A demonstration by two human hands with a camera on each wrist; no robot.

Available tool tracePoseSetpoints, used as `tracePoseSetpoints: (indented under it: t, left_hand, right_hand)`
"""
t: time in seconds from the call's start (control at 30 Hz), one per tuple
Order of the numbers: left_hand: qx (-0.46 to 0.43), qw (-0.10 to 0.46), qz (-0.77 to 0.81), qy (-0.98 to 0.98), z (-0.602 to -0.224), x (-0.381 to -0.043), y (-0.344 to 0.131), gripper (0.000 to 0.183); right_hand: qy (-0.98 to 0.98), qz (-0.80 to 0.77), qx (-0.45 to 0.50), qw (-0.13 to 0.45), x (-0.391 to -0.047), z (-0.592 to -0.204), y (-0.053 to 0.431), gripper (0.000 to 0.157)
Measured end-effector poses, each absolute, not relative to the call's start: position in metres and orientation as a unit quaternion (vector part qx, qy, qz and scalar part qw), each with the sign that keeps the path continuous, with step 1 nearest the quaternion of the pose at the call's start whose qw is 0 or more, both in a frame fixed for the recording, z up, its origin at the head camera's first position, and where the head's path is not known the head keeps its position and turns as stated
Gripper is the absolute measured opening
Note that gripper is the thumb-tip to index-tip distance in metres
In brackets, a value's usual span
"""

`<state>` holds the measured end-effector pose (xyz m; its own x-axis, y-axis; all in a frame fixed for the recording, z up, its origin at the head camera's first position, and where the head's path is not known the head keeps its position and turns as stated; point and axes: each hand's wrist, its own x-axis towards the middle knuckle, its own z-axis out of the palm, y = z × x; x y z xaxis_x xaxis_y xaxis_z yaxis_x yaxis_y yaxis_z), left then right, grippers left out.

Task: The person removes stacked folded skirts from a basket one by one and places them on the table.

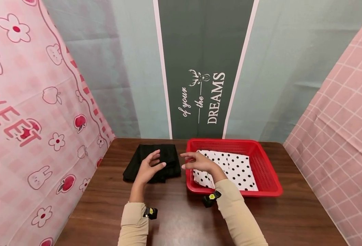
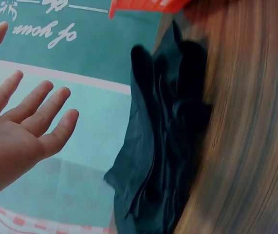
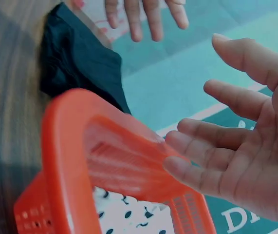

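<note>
A folded black cloth (image 1: 131,167) lies on the table's left half, its layers stacked in the left wrist view. Over it hovers my left hand (image 1: 148,169), fingers spread and loosely bent with nothing in them. My right hand (image 1: 203,163) is held above the left rim of a red plastic basket (image 1: 268,171), its fingers apart and holding nothing. Inside the basket rests a folded white cloth with black dots (image 1: 237,169). In the right wrist view the right palm (image 3: 275,161) faces the left hand's fingers (image 3: 151,19) across a gap.
The brown wooden table (image 1: 174,218) reaches back to a green and grey-blue hanging curtain (image 1: 199,51). Pink printed fabric (image 1: 45,119) closes off the left side, and pink checked fabric (image 1: 340,119) the right.
</note>
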<state>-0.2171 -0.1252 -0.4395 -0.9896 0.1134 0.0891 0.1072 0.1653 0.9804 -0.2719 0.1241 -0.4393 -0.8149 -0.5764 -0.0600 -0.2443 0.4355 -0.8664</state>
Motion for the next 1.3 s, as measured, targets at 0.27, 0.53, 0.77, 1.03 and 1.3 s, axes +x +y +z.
tracePoseSetpoints:
  t: [0.27, 0.53, 0.77, 1.03, 1.3]
  left_hand:
    - [0.102, 0.006, 0.654, 0.749, -0.443, -0.220, -0.100, 0.060]
    - [0.125, 0.010, 0.636, 0.761, -0.442, -0.219, -0.069, 0.060]
    - [0.145, -0.001, 0.656, 0.741, -0.439, -0.223, -0.047, 0.058]
    - [0.163, -0.017, 0.666, 0.728, -0.439, -0.229, -0.031, 0.054]
    - [0.175, -0.005, 0.665, 0.726, -0.445, -0.240, -0.012, 0.054]
  right_hand:
    - [0.824, -0.478, -0.243, 0.182, -0.272, -0.437, 0.152, 0.056]
    - [0.828, -0.479, -0.221, 0.188, -0.268, -0.436, 0.182, 0.056]
    - [0.836, -0.479, -0.193, 0.184, -0.263, -0.430, 0.206, 0.056]
    - [0.845, -0.474, -0.166, 0.184, -0.259, -0.434, 0.230, 0.057]
    - [0.844, -0.488, -0.137, 0.177, -0.258, -0.438, 0.253, 0.061]
